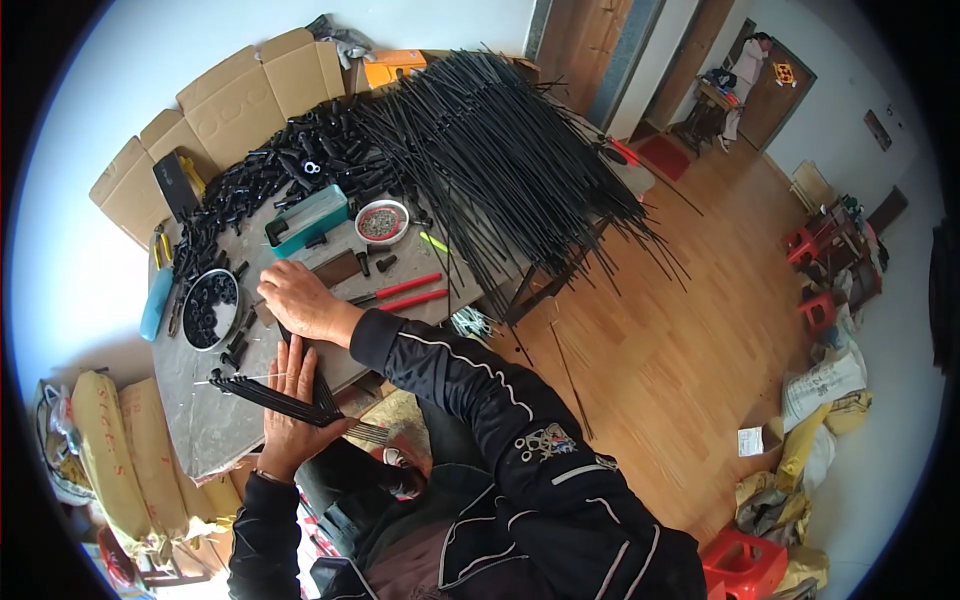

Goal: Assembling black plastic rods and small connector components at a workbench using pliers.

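My left hand (287, 425) is at the near edge of the table, its fingers stretched forward along a frame of thin black rods (265, 397) jointed into a narrow V. The frame crosses this hand, and thin rod ends stick out toward my lap. Just beyond it, my right hand (303, 303) is closed, fingers curled down at the upper end of the frame. Its fingertips and what they pinch are hidden. Beside that hand lie a flat dark block (337, 270) and red-handled pliers (405, 292). A round bowl of small black parts (211, 310) stands to its left.
A large stack of long black rods (510, 160) covers the table's right side, ends overhanging. Black fittings (300, 150) are heaped at the back against cardboard (225, 100). A teal box (307, 218) and a dish of tiny parts (382, 222) stand mid-table. Another person (745, 80) stands far right.
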A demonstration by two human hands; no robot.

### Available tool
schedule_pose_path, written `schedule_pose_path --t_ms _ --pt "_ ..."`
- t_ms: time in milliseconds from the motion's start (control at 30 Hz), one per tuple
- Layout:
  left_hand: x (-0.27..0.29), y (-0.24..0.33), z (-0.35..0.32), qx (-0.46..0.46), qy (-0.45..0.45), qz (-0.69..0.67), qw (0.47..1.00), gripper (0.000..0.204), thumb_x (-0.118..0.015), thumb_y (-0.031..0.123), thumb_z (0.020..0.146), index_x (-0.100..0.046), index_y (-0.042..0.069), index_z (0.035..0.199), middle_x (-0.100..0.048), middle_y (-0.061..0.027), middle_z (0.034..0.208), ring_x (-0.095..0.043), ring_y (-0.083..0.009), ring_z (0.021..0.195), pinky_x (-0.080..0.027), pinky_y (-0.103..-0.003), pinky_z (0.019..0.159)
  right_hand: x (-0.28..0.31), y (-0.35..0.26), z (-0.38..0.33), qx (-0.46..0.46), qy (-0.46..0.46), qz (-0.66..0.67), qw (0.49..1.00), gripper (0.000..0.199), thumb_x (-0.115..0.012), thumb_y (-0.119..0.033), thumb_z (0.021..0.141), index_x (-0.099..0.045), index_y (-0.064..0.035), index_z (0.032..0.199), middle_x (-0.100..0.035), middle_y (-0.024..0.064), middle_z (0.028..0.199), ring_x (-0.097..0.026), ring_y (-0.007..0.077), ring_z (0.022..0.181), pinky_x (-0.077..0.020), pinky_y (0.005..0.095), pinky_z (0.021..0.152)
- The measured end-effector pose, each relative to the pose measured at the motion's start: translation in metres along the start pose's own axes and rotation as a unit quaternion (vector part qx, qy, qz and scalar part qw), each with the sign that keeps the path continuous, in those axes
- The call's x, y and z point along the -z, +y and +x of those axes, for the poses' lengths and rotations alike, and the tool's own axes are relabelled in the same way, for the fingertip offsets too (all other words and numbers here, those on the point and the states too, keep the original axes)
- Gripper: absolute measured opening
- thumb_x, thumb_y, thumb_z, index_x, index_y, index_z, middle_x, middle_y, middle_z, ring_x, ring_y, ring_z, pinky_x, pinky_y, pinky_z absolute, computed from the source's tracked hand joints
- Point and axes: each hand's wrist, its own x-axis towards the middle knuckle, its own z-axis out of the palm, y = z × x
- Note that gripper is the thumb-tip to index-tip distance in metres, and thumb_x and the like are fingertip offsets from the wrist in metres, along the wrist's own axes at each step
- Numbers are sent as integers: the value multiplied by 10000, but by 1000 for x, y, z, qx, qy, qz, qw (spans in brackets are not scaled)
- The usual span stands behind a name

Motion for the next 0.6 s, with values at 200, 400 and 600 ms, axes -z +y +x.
schedule_pose_path --t_ms 200,400,600 --pt "-3 1 5 5 -8 -7 1000 1088 -787 527 608 -299 3 1427 -205 -243 1527 -174 -413 1425 -157 -520 1144 -7 7 1 -39 7 -39 998 102 -567 -137 783 -619 -49 778 -540 74 914 -494 266 929 -411 386 819" --pt "-4 -2 6 -2 -15 -6 1000 1081 -790 508 614 -293 3 1430 -211 -247 1523 -186 -426 1417 -164 -516 1143 -8 3 2 -30 39 -28 998 85 -592 -122 743 -595 -47 702 -520 101 883 -495 282 919 -422 390 807" --pt "-5 -1 6 5 -9 -11 1000 1088 -820 438 581 -292 5 1429 -208 -248 1524 -186 -428 1416 -172 -514 1144 -10 0 1 -30 37 -26 999 101 -601 -132 730 -602 -46 678 -528 95 867 -500 274 920 -429 385 791"
